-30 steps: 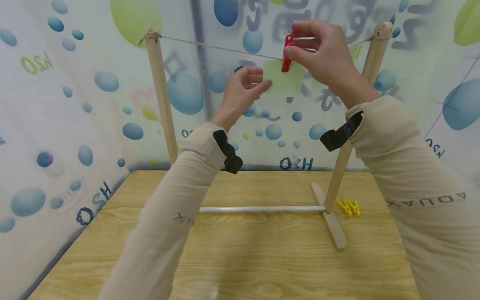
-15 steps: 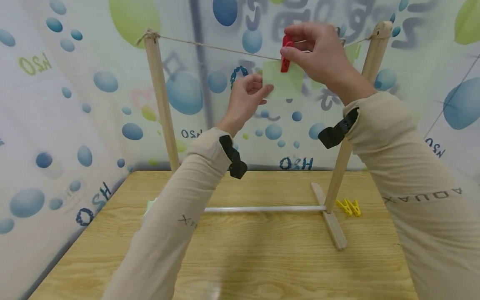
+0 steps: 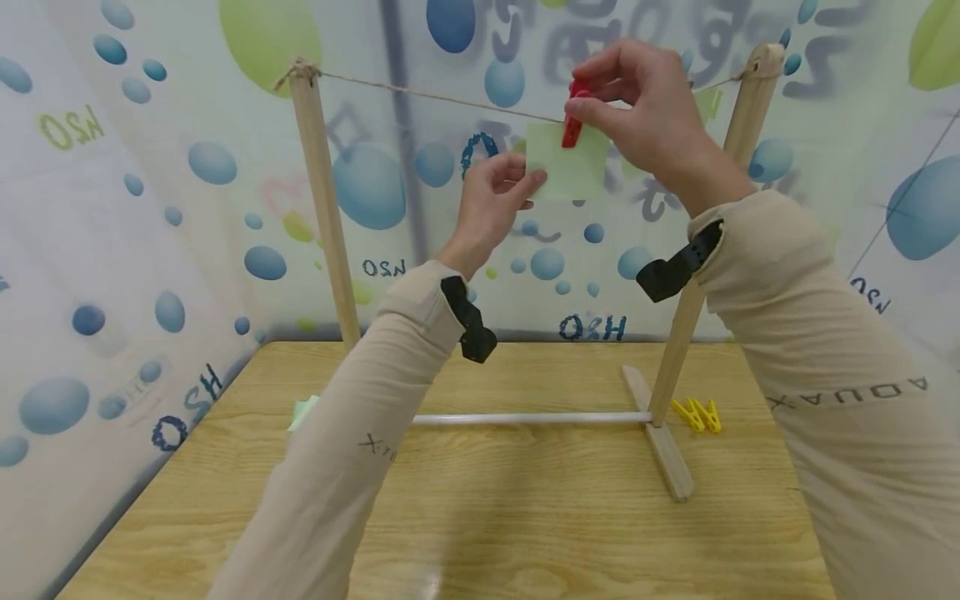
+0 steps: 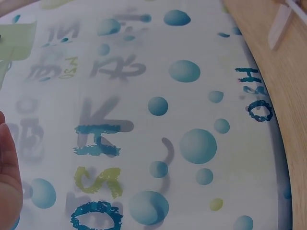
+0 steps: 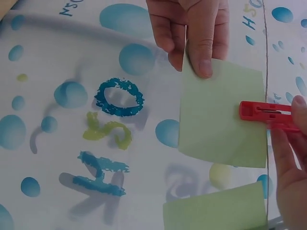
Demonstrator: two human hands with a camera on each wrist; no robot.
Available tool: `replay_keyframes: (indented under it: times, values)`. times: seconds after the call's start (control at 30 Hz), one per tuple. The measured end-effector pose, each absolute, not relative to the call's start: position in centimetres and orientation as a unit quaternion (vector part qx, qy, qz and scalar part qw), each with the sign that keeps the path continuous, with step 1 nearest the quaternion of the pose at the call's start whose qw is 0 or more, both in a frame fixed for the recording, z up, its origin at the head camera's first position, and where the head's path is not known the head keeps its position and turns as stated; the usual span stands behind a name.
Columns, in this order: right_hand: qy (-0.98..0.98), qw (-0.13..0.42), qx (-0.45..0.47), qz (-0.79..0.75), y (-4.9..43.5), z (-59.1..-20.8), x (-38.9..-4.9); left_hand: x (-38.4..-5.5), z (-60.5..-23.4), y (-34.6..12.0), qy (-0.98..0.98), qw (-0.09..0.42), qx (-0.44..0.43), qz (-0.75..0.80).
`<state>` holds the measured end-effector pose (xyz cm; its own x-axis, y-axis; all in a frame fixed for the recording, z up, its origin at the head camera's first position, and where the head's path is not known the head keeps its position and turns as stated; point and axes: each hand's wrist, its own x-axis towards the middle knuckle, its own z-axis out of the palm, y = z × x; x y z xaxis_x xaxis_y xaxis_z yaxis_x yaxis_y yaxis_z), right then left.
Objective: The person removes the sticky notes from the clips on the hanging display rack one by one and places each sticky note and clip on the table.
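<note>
A pale green paper square hangs at a thin string. My left hand pinches its left edge, thumb in front and fingers behind. My right hand pinches the handle end of a red clothespin. In the right wrist view, the front of this clothespin lies over the paper's top edge, at the string. Part of a second green paper shows below it there. The left wrist view catches only a bit of my left hand at its left border.
Wooden posts stand left and right, with the string tied between them. A white rod runs low across the wooden table. Yellow clothespins lie beside the right foot. Green paper peeks out behind my left forearm.
My left hand has shifted slightly down and right, still at the paper's edge. The right hand stays at the red clothespin, which sits a touch lower. Green paper on the table has come into view.
</note>
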<state>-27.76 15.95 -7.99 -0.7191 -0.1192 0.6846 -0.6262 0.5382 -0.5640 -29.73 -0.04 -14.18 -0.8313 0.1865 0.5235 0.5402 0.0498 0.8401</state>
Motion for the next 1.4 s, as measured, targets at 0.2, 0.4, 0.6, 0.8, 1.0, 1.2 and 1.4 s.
replay_keyframes:
  times: [0.2,0.4,0.6,0.8,1.0,1.2,1.4]
  values:
    - [-0.795,0.322,0.249,0.449,16.2,-8.4,-27.8,-29.6,-14.3,0.2,-0.712,0.143,-0.247,-0.642]
    - [-0.768,0.325,0.267,0.484,16.2,-8.4,-27.9,-30.8,-14.8,0.4,-0.703,0.149,-0.243,-0.652]
    - [-0.75,0.327,0.27,0.508,16.1,-8.1,-27.7,-31.9,-15.4,0.7,-0.694,0.159,-0.246,-0.658]
    - [-0.734,0.316,0.261,0.542,16.2,-7.6,-27.4,-31.8,-15.7,0.7,-0.691,0.17,-0.236,-0.662]
    - [-0.716,0.317,0.262,0.565,16.4,-7.1,-27.3,-31.8,-15.9,0.3,-0.69,0.182,-0.226,-0.663]
    - [-0.701,0.32,0.26,0.581,16.6,-6.8,-27.3,-31.9,-16.3,-0.3,-0.693,0.176,-0.214,-0.666]
    - [-0.7,0.314,0.262,0.586,16.4,-6.6,-27.0,-31.8,-16.6,-1.0,-0.69,0.156,-0.196,-0.679]
